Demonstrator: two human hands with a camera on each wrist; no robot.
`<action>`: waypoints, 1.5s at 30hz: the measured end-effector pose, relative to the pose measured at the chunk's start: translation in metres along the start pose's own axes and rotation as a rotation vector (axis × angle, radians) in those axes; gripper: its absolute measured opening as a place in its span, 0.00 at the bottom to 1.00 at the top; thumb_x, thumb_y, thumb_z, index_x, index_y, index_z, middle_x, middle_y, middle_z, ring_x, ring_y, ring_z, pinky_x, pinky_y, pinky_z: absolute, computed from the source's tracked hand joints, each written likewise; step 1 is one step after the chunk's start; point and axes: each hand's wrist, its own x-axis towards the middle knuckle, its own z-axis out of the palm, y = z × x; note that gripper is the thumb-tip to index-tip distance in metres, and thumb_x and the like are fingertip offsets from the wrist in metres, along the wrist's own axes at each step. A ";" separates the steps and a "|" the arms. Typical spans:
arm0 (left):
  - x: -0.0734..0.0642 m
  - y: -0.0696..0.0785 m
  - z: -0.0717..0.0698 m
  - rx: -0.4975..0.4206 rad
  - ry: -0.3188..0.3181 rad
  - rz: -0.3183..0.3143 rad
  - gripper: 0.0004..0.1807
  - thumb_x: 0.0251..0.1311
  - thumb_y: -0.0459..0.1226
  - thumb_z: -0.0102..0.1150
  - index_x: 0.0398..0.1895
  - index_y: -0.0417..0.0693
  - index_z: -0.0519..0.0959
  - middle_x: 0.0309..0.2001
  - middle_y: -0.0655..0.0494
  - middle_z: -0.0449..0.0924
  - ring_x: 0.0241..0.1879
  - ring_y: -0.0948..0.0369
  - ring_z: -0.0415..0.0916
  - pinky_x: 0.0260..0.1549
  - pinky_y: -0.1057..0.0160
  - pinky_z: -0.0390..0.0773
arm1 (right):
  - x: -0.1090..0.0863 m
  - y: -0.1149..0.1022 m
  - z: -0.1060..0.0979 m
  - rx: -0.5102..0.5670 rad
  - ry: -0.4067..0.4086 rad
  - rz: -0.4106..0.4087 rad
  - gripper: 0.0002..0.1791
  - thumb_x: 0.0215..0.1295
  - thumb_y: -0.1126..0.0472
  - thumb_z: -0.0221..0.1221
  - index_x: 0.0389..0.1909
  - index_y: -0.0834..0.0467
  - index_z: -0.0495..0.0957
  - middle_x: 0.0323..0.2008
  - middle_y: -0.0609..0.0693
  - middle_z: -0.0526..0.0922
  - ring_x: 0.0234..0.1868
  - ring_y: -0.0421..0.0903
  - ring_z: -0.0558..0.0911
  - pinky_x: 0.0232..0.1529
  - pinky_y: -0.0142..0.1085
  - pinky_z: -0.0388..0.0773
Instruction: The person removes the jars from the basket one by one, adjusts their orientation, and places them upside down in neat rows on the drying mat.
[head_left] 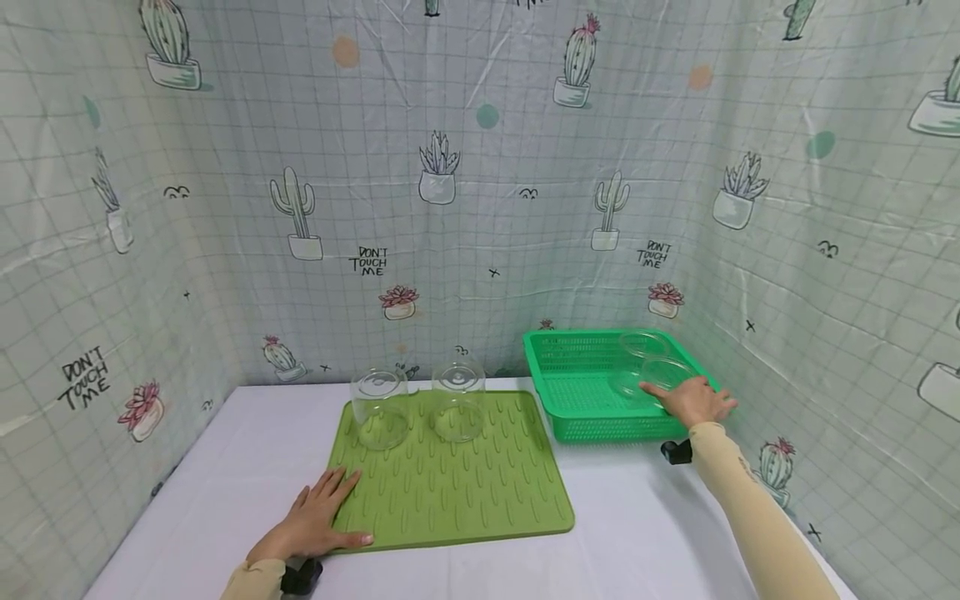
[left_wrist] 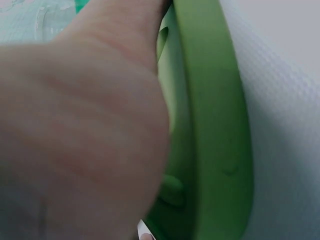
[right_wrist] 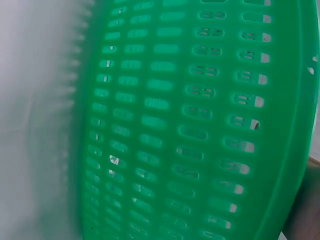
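Observation:
My left hand (head_left: 315,517) lies flat on the near left corner of a green ridged drying mat (head_left: 465,500), fingers spread. In the left wrist view the palm hides part of the mat's raised edge (left_wrist: 215,120). Two clear glasses stand side by side on the mat's far part, the left glass (head_left: 380,412) and the right glass (head_left: 458,407). My right hand (head_left: 697,402) reaches over the near right rim of a green plastic basket (head_left: 600,429) and grips a clear glass (head_left: 667,369), thumb to its left; the fingertips are partly hidden. Another clear glass (head_left: 637,346) sits behind it.
A white cloth covers the table (head_left: 225,467). Patterned curtains (head_left: 480,233) close off the back and both sides, and the basket stands near the right one. In the right wrist view the slotted basket wall (right_wrist: 175,120) fills most of the picture.

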 end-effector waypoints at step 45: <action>-0.002 0.004 -0.002 0.027 0.004 -0.026 0.56 0.50 0.58 0.69 0.74 0.39 0.54 0.73 0.30 0.48 0.72 0.31 0.42 0.64 0.26 0.42 | 0.010 -0.018 0.011 0.270 -0.121 -0.210 0.67 0.52 0.38 0.67 0.74 0.67 0.33 0.68 0.77 0.51 0.65 0.76 0.57 0.58 0.75 0.50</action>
